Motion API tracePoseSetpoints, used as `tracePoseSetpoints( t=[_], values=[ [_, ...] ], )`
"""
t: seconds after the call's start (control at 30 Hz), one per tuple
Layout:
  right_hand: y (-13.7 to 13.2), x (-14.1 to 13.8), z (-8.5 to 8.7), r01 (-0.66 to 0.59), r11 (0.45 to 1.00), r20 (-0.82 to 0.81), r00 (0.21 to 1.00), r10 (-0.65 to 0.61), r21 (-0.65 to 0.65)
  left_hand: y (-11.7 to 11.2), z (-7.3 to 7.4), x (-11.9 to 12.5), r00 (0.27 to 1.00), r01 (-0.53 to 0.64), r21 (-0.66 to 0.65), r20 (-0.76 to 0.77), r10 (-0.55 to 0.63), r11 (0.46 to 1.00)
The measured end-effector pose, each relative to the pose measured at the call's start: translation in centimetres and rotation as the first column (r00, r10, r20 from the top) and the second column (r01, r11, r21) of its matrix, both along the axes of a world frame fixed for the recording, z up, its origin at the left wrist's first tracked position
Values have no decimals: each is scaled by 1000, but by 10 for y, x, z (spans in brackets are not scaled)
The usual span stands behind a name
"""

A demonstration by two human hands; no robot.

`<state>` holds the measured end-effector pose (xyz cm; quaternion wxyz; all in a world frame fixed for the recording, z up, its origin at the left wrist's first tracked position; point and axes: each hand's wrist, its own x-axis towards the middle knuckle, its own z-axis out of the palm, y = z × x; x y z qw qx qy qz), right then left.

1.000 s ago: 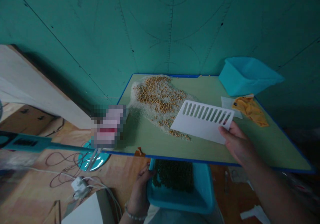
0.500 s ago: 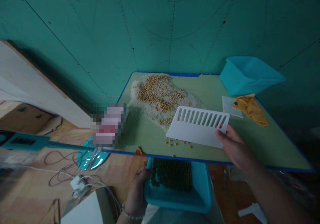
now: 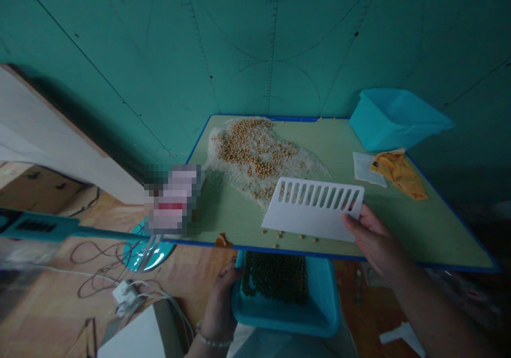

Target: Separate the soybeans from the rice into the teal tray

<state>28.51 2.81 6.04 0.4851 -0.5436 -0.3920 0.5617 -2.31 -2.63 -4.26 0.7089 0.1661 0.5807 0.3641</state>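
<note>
My right hand point(image 3: 377, 238) grips the right end of a white slotted scraper point(image 3: 309, 222), held low over the front of the table point(image 3: 435, 235). Just behind it spreads a pile of yellow-tan beans point(image 3: 249, 150) mixed with small whitish grains point(image 3: 315, 169). A few loose beans point(image 3: 302, 236) lie along the scraper's lower edge. Below the table's front edge, my left hand point(image 3: 223, 294) clasps the left side of a blue plastic basin point(image 3: 287, 326). Small dark green beans point(image 3: 277, 278) fill much of the basin's far and left part.
At the back right stands a blue bin point(image 3: 395, 123), with a yellow cloth point(image 3: 403, 177) and a white packet point(image 3: 365, 169) in front. A pixelated object point(image 3: 175, 201) occupies the table's left edge. Cables and a power strip point(image 3: 126, 293) lie on the floor at left.
My right hand has drawn the scraper slightly down toward the table's front edge, and the loose beans by it have shifted. My left hand and the basin have barely moved.
</note>
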Motion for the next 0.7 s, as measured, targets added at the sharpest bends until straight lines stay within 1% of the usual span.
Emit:
tracePoseSetpoints(
  t=[0.1, 0.17, 0.27, 0.37, 0.5, 0.7],
  values=[
    [-1, -1, 1, 15, 1000, -15, 1000, -15, 3, 0, 4, 2, 998, 45, 8, 35, -45, 999],
    [-1, -1, 1, 4, 1000, -7, 1000, -4, -1, 0, 7, 4, 997, 42, 16, 58, -43, 999],
    [-4, -1, -1, -26, 1000, 5, 1000, 26, -15, -4, 10, 9, 998, 5, 28, 69, -7, 1000],
    [-7, -1, -3, -27, 999, 9, 1000, 27, -29, -11, 10, 14, 997, -51, 35, 57, 49, 998],
    [-12, -2, -5, -72, 997, 33, 997, 73, -17, -15, 7, 18, 993, -113, 32, 30, 112, 993],
    [-24, -7, -4, -115, 993, 66, 991, 116, -22, -8, -4, 16, 989, -146, 0, 2, 146, 989]
  ],
)
